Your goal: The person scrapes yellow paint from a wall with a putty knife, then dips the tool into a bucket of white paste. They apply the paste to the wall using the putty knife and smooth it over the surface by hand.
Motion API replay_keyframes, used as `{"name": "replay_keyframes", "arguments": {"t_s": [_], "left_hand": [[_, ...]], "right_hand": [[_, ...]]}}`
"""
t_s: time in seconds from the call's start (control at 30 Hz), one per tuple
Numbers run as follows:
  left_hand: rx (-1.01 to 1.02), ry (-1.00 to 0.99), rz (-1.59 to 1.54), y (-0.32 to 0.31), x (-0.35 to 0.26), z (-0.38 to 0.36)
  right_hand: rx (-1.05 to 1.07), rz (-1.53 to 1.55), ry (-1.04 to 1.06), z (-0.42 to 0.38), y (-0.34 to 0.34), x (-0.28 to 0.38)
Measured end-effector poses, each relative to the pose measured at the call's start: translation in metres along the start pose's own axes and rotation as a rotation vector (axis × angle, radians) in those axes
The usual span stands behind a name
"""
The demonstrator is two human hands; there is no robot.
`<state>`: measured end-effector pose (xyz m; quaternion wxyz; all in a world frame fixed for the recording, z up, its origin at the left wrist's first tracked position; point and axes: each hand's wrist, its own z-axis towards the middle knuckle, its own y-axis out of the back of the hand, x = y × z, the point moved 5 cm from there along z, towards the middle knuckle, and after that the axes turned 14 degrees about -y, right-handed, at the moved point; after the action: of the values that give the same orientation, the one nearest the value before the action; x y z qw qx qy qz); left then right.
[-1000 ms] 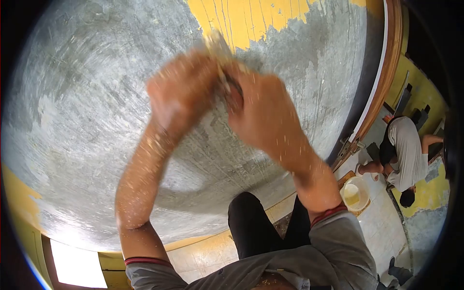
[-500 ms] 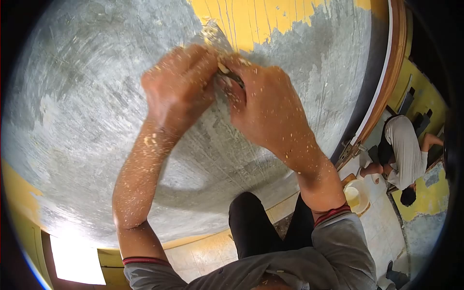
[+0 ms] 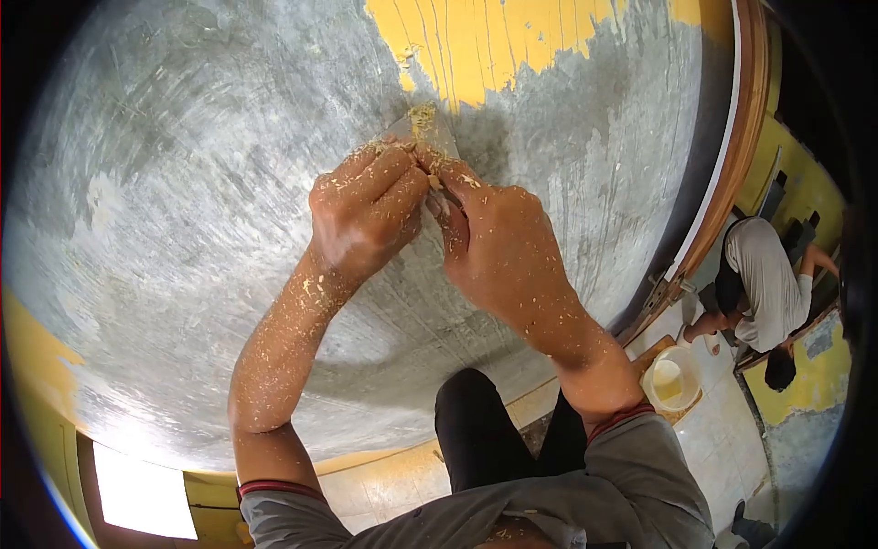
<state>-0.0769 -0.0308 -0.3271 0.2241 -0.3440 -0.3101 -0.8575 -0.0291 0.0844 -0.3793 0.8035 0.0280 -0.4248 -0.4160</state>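
Note:
Both hands are together on a scraper (image 3: 437, 135), whose flat blade lies against the grey wall (image 3: 229, 174) just below a patch of yellow paint (image 3: 485, 50). Yellow flakes are heaped on the blade. My left hand (image 3: 370, 206) is closed at the left side of the tool, its fingers bent over the base of the blade. The handle is gripped by my right hand (image 3: 503, 238), with the thumb and fingers wrapped round it. Paint flakes speckle both hands and forearms.
A white bucket (image 3: 671, 380) stands on the tiled floor (image 3: 718, 430) at the lower right. Beyond the wooden door frame (image 3: 745, 110), another person (image 3: 768, 274) bends near a yellow wall. A bright opening (image 3: 142, 489) shows at the lower left.
Both hands and the scraper have moved down the wall, away from the yellow patch. More of the blade with its flakes shows. The yellow paint's lower left edge looks more broken.

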Motion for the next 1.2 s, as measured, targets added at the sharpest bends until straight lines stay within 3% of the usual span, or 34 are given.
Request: {"name": "replay_keyframes", "arguments": {"t_s": [0.07, 0.2, 0.27, 0.43, 0.47, 0.53, 0.57, 0.73, 0.8, 0.83, 1.0, 1.1, 1.13, 1.2], "left_hand": [[-0.030, -0.020, 0.021, 0.004, 0.008, 0.011], [0.107, 0.072, 0.048, 0.009, 0.019, 0.023], [-0.026, -0.009, 0.068, 0.003, 0.008, 0.008], [-0.090, -0.063, 0.047, -0.004, 0.013, 0.015], [-0.086, -0.055, 0.044, -0.001, 0.011, 0.018], [-0.051, 0.143, 0.028, -0.002, 0.015, 0.025], [-0.145, 0.078, 0.006, -0.003, 0.012, 0.024], [-0.115, 0.049, -0.055, -0.009, 0.006, 0.010], [-0.194, -0.002, 0.079, -0.005, 0.019, 0.022], [-0.122, 0.098, 0.048, 0.000, 0.021, 0.026], [-0.123, 0.026, 0.023, -0.014, 0.009, 0.014], [-0.054, -0.041, 0.047, -0.004, 0.022, 0.035], [-0.118, -0.026, 0.047, -0.002, 0.035, 0.041], [0.095, 0.134, 0.061, 0.006, 0.044, 0.062]], "right_hand": [[-0.046, 0.016, 0.029, 0.013, 0.001, 0.005], [-0.076, 0.055, 0.061, 0.023, 0.009, 0.014], [-0.063, 0.016, 0.041, 0.009, 0.005, 0.006], [-0.075, -0.013, 0.045, 0.016, 0.009, 0.003], [-0.096, 0.007, 0.047, 0.022, 0.014, 0.010], [-0.115, 0.022, 0.054, 0.023, 0.016, 0.012], [-0.106, -0.018, 0.053, 0.017, 0.015, 0.007], [-0.094, -0.051, 0.027, 0.010, 0.011, 0.002], [-0.189, -0.027, 0.122, 0.024, 0.015, 0.011], [-0.184, -0.024, 0.116, 0.024, 0.016, 0.012], [-0.118, 0.003, 0.033, 0.008, 0.012, -0.003], [-0.243, 0.031, 0.198, 0.023, 0.024, 0.010], [-0.237, 0.033, 0.192, 0.032, 0.029, 0.017], [-0.170, 0.019, 0.129, 0.054, 0.040, 0.030]]}}
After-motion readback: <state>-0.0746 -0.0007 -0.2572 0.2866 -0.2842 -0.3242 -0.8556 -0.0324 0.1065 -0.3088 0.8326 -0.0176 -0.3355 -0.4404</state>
